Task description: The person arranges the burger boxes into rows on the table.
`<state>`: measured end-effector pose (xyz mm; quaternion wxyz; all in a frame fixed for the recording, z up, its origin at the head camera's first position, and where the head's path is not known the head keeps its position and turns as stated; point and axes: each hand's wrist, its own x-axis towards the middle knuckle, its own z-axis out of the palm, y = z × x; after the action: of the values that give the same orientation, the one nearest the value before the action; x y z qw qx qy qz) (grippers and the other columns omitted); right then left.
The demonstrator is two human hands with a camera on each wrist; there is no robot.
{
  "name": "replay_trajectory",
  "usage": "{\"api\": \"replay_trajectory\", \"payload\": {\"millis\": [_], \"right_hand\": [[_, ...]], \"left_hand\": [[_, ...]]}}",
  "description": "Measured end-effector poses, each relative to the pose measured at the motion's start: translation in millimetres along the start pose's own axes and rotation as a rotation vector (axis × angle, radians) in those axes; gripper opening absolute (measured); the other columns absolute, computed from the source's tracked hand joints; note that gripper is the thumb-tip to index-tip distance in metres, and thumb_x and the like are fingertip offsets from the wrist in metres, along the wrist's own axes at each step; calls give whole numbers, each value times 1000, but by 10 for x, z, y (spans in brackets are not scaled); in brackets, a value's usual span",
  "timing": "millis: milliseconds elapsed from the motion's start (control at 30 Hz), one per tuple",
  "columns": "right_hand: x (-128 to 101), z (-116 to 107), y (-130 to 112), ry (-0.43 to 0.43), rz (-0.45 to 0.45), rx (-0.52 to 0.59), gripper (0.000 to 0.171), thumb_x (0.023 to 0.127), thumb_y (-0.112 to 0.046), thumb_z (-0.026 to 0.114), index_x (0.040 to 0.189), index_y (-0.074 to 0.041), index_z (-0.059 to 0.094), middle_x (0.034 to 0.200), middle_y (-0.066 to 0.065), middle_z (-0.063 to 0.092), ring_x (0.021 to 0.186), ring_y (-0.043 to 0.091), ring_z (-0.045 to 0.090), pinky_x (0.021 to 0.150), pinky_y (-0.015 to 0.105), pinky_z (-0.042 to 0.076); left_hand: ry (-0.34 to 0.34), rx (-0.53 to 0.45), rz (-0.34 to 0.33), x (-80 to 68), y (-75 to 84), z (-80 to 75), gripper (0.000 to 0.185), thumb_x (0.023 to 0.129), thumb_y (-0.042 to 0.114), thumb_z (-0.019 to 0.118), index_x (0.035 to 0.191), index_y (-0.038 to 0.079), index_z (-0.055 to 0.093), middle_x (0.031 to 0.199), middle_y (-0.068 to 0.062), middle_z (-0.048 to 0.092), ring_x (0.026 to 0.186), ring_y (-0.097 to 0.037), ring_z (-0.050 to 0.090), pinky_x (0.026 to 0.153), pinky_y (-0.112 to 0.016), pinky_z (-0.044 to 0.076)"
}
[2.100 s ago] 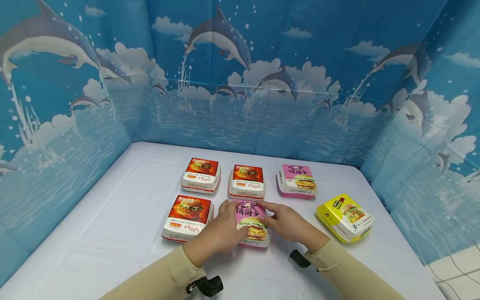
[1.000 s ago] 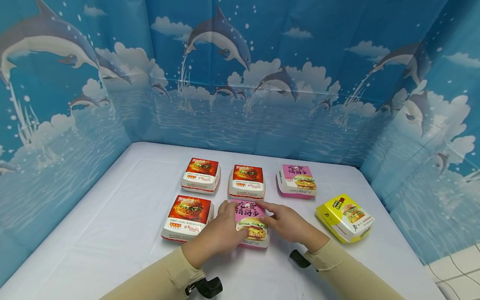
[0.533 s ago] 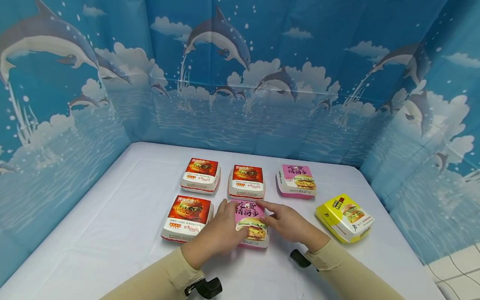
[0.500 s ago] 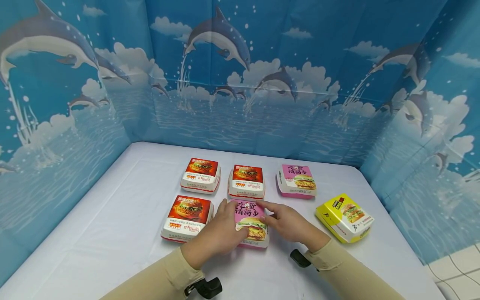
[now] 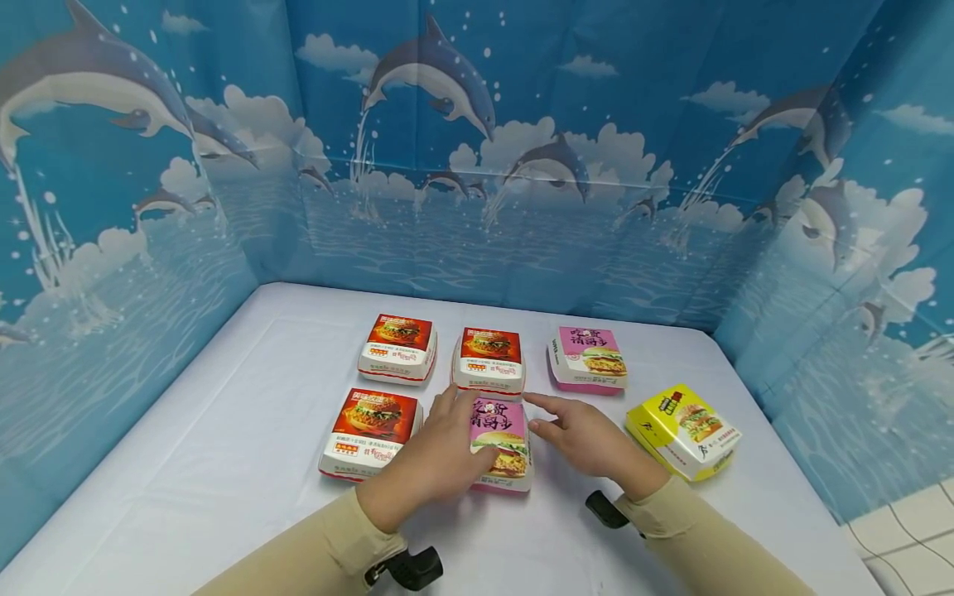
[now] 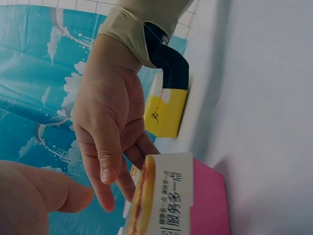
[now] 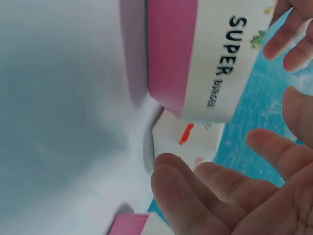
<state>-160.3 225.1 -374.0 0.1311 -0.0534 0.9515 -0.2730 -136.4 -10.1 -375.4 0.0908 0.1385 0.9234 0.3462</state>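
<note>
A pink burger box (image 5: 503,445) lies in the front row of boxes on the white table (image 5: 224,463). My left hand (image 5: 436,454) rests over its left part, fingers relaxed along the left edge and thumb on the lid. My right hand (image 5: 589,437) hovers just right of the box with straight fingers, the index pointing at its far right corner. The left wrist view shows the box (image 6: 183,198) low down, with the right hand (image 6: 110,132) beside it. In the right wrist view the box's side (image 7: 195,54) sits above my spread right fingers (image 7: 215,196).
Left of the pink box lies a red burger box (image 5: 370,420). The back row holds two red boxes (image 5: 398,348) (image 5: 489,358) and another pink box (image 5: 589,358). A yellow box (image 5: 681,430) lies askew at the right. Blue dolphin-print walls (image 5: 477,165) enclose three sides.
My right hand has come off the pink box's lid and drawn slightly to the right. The left hand and the box stay in place.
</note>
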Motion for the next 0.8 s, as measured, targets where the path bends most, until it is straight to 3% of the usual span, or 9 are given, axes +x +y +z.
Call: {"api": "replay_trajectory", "payload": {"millis": [200,400,733,800], "right_hand": [[-31,-117,58,68,-12,-22,53,104,-42,64,155,-31,54,138,9,70,111,25,68,87,44,63],[-69,-288,122,129,9,-54,55,104,-46,64,155,-29,54,136,15,69,111,28,67,81,40,63],[-47,-661,228,181,53,-127,61,107,-48,56,161,-20,46,149,25,59,131,43,59,101,60,56],[-33,-741,251,180,63,-137,63,108,-49,55,162,-18,43,149,27,58,129,44,59,97,56,59]], "left_hand": [[-28,9,56,27,116,-55,82,96,43,70,164,14,33,170,-11,31,152,-32,40,121,-62,39],[-47,-40,73,68,297,-60,83,97,48,68,165,18,31,172,-7,31,151,-29,43,119,-61,41],[-73,-187,72,212,675,-48,78,99,47,66,166,26,30,169,-1,39,153,-24,44,119,-59,42],[-68,-234,81,253,741,-42,75,100,45,65,165,26,31,169,0,38,153,-24,43,119,-59,42]]}}
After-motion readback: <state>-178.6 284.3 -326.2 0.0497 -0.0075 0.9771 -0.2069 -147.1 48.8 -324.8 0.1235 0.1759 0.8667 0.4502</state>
